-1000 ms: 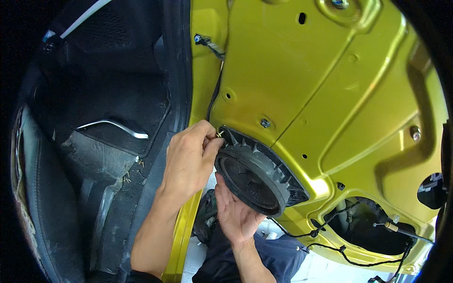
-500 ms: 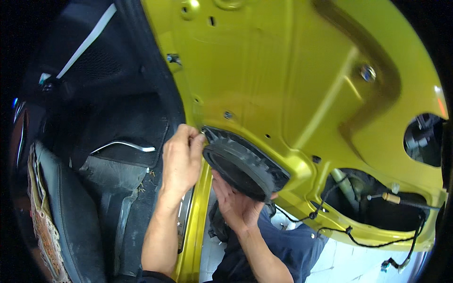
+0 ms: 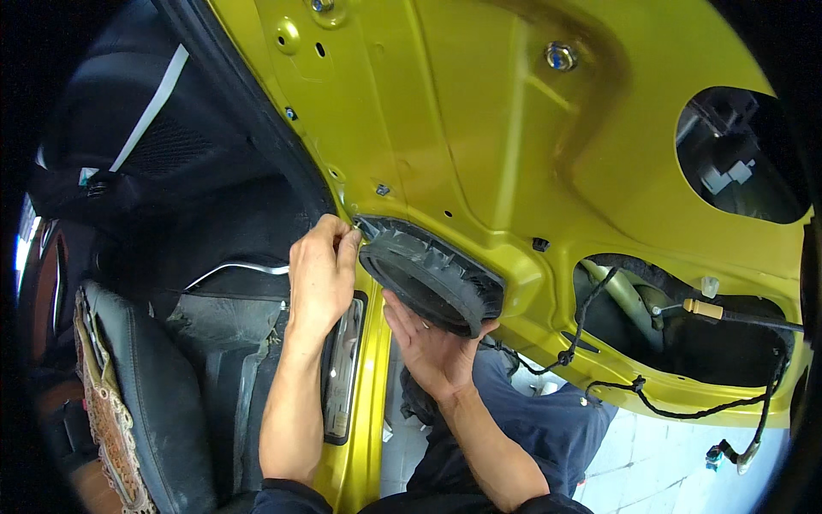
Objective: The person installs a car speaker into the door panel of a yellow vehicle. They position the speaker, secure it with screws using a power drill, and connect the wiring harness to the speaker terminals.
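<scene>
Against the yellow-green door panel [image 3: 462, 128] sit 1 round black speaker [image 3: 424, 287] and wiring [image 3: 638, 385].

The speaker [image 3: 419, 287] sits against the lower part of the door [image 3: 462, 128], with the left hand [image 3: 323, 270] at its upper left corner and the right hand [image 3: 439, 358] under it. Left of the door lies the seat [image 3: 150, 394]; right of the speaker, a cable [image 3: 638, 385] runs along the door's lower edge.

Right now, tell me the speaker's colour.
The speaker is black, best seen in the head view.
</scene>
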